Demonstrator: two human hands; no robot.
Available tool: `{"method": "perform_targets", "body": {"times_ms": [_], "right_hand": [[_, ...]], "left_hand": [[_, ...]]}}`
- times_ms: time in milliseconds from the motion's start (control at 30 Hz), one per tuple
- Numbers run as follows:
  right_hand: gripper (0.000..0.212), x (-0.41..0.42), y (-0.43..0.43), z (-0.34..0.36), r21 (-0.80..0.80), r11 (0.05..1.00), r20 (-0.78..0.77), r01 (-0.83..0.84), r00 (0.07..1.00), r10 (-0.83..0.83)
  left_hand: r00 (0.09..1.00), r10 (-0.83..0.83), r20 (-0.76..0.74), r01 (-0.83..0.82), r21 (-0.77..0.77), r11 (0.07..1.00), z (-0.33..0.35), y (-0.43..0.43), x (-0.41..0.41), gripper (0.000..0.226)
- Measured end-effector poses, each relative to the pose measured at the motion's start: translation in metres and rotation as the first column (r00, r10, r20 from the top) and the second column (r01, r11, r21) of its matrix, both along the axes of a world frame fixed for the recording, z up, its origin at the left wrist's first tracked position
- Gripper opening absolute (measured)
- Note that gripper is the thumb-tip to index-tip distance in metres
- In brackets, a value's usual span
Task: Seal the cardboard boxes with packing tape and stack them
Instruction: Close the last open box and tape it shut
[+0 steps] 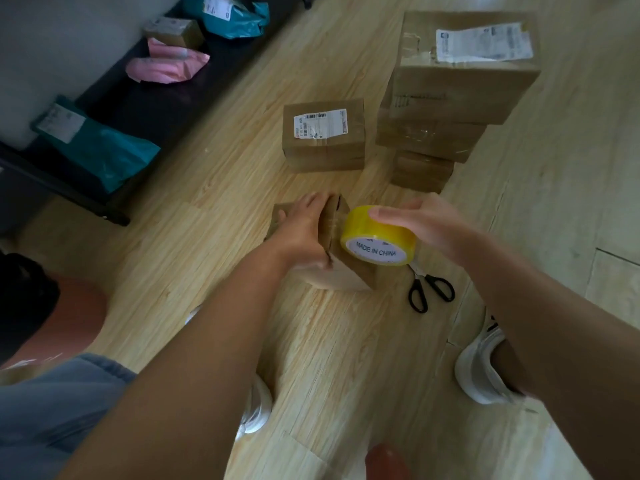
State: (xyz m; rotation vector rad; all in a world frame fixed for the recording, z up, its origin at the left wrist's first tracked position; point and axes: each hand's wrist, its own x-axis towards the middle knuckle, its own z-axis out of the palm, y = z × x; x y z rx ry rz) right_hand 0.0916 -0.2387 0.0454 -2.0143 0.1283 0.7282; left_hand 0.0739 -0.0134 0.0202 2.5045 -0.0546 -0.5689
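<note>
Right hand (426,223): fingers (384,214) curled over the tape roll (377,237), gripping its rim. Left hand (301,230): fingers flat, apparently pressing the small box (346,271) on the floor (214,209). Box probably light, stiff; steady by its top. Scissors (431,289) near, stack (460,91) beyond.

Open floor (207,237) left of the box (346,275); scissors (431,289) right, stack (450,98) behind.

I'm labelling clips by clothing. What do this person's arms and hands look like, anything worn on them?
Both arms are bare right to the picture's edge; no sleeves show. The left hand and right hand wear no gloves, and no watch or bracelet shows at either wrist. Rings cannot be ruled out at this sharpness.
</note>
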Motion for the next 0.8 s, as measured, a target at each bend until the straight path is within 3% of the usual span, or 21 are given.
{"method": "perform_targets", "body": {"times_ms": [100,133,200,233,333,467,533,667,800], "right_hand": [[0.053,0.004,0.003,0.001,-0.118,0.992,0.111,-0.031,0.993,0.045],[0.053,0.005,0.002,-0.002,-0.226,0.971,0.122,-0.073,0.987,0.102],[0.057,0.0,-0.003,-0.008,-0.436,0.89,0.075,-0.13,0.981,0.179],[0.059,-0.003,-0.007,-0.012,-0.456,0.88,0.048,-0.133,0.984,0.174],[0.06,-0.01,-0.016,-0.018,-0.241,0.969,-0.011,-0.058,0.998,0.057],[0.055,-0.011,-0.018,-0.012,-0.063,0.998,0.012,-0.004,1.0,0.005],[0.058,-0.009,-0.017,-0.012,-0.102,0.995,0.071,-0.006,0.997,0.013],[0.066,-0.011,-0.024,-0.013,-0.447,0.892,0.098,-0.061,0.988,0.117],[0.063,-0.013,-0.032,-0.019,-0.379,0.926,0.096,0.002,0.995,0.037]], "left_hand": [[0.996,0.084,0.0,-0.084,-0.08,0.993,-0.003,0.003,-0.005,0.126],[0.994,0.106,-0.009,-0.107,-0.103,0.989,-0.003,0.005,-0.005,0.126],[0.992,0.115,-0.041,-0.12,-0.143,0.982,-0.004,0.007,-0.008,0.125],[0.993,0.106,-0.043,-0.112,-0.154,0.982,-0.004,0.006,-0.009,0.125],[0.992,0.117,-0.047,-0.123,-0.181,0.976,-0.003,0.007,-0.011,0.124],[0.982,0.165,-0.096,-0.185,-0.265,0.946,-0.003,0.022,-0.013,0.123],[0.979,0.171,-0.111,-0.197,-0.285,0.938,-0.004,0.027,-0.016,0.123],[0.961,0.224,-0.161,-0.267,-0.338,0.902,-0.007,0.039,-0.021,0.123],[0.946,0.269,-0.18,-0.319,-0.378,0.869,-0.011,0.042,-0.019,0.125]]}}
